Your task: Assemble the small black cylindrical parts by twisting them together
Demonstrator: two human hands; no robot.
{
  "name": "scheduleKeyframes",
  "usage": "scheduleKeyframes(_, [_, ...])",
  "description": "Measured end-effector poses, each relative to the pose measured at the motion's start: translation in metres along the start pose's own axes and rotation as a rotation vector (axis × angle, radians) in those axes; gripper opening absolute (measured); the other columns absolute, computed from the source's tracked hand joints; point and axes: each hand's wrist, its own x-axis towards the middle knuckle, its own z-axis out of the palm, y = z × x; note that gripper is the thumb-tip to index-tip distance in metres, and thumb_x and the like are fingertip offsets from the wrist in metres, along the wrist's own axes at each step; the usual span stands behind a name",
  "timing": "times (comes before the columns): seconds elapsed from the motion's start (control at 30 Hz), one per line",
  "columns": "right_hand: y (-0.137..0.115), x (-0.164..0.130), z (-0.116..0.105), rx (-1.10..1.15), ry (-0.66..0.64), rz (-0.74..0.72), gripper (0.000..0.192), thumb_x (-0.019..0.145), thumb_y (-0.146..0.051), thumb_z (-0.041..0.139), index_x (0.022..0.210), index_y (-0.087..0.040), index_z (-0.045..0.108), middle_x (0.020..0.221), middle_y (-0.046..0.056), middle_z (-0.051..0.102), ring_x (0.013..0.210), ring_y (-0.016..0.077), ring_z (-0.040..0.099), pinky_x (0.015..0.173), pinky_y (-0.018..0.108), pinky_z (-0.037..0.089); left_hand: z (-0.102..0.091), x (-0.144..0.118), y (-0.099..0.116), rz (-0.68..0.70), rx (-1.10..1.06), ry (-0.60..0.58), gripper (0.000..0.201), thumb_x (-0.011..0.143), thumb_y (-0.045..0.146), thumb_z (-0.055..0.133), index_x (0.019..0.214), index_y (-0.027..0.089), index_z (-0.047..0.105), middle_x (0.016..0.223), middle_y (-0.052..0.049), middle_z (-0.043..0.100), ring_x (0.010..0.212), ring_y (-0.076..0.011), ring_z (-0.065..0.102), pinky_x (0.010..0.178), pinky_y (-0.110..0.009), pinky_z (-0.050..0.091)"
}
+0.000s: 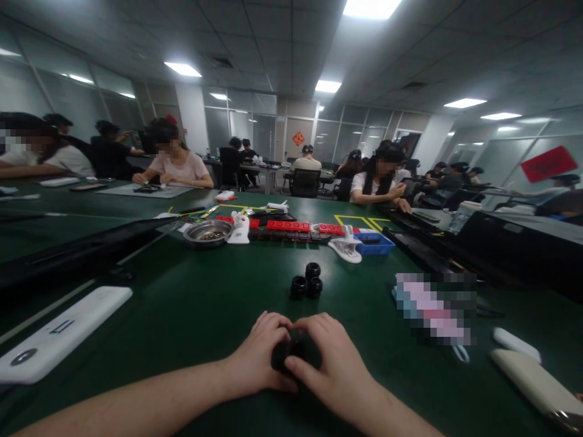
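My left hand (pixel 257 352) and my right hand (pixel 334 364) meet low in the middle of the view, fingers curled towards each other. Between them is a small black part (pixel 281 357), mostly hidden by the fingers, its exact shape unclear. Both hands are closed around it, the right thumb across its near side. Just beyond, three black ring-like round parts (pixel 313 271) with openings stand close together on the green tabletop (pixel 204 309).
Farther back are a metal bowl (pixel 208 233) of small pieces, a red strip of blocks (pixel 289 226), white clips (pixel 347 246) and a blue tray (pixel 376 244). A white device (pixel 64 334) lies left; a pouch (pixel 430 309) and cream-coloured case (pixel 537 385) lie right. Co-workers sit beyond.
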Motion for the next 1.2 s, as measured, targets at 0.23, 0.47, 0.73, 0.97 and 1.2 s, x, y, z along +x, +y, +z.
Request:
scheduleKeyframes(0.23, [0.001, 0.0, 0.01, -0.043, -0.081, -0.033, 0.024, 0.068, -0.014, 0.061, 0.092, -0.02, 0.058, 0.092, 0.004, 0.06, 0.088, 0.0214, 0.05, 0.08, 0.036, 0.037, 0.0, 0.0, 0.003, 0.006, 0.014, 0.012, 0.056, 0.045, 0.04, 0.079, 0.094, 0.022, 0.058, 0.104, -0.003, 0.049, 0.1, -0.0258, 0.044, 0.099, -0.048, 0.021])
scheduleKeyframes(0.47, [-0.002, 0.001, 0.001, 0.098, -0.027, -0.061, 0.033, 0.069, -0.012, 0.057, 0.101, -0.02, 0.053, 0.099, 0.006, 0.058, 0.094, 0.0223, 0.05, 0.084, 0.037, 0.039, -0.001, 0.0, 0.001, -0.009, 0.001, 0.009, 0.051, 0.047, 0.048, 0.076, 0.085, 0.019, 0.057, 0.108, -0.005, 0.049, 0.103, -0.0278, 0.042, 0.1, -0.051, 0.018])
scheduleKeyframes(0.73, [0.001, 0.0, 0.011, -0.016, -0.059, -0.024, 0.028, 0.066, -0.012, 0.062, 0.093, -0.019, 0.057, 0.091, 0.004, 0.06, 0.087, 0.022, 0.051, 0.081, 0.037, 0.038, 0.001, -0.001, 0.0, 0.006, 0.008, 0.026, 0.055, 0.046, 0.043, 0.077, 0.092, 0.02, 0.058, 0.103, -0.004, 0.05, 0.1, -0.0266, 0.044, 0.1, -0.049, 0.018])
scheduleKeyframes(0.97, [0.001, 0.001, -0.001, 0.076, 0.002, -0.018, 0.035, 0.068, -0.015, 0.062, 0.102, -0.019, 0.052, 0.103, 0.006, 0.057, 0.097, 0.0224, 0.048, 0.085, 0.037, 0.038, 0.002, 0.0, -0.001, -0.019, -0.022, 0.016, 0.049, 0.044, 0.045, 0.078, 0.079, 0.019, 0.055, 0.106, -0.005, 0.05, 0.102, -0.0278, 0.043, 0.099, -0.051, 0.019])
scheduleKeyframes(1.2, [0.009, 0.003, 0.009, -0.131, 0.014, -0.04, 0.039, 0.063, -0.034, 0.072, 0.096, -0.019, 0.057, 0.088, 0.005, 0.062, 0.084, 0.0237, 0.051, 0.08, 0.04, 0.037, 0.006, 0.002, -0.006, -0.017, -0.023, 0.018, 0.051, 0.04, 0.041, 0.081, 0.077, 0.019, 0.054, 0.106, -0.005, 0.049, 0.1, -0.0275, 0.043, 0.092, -0.044, 0.031])
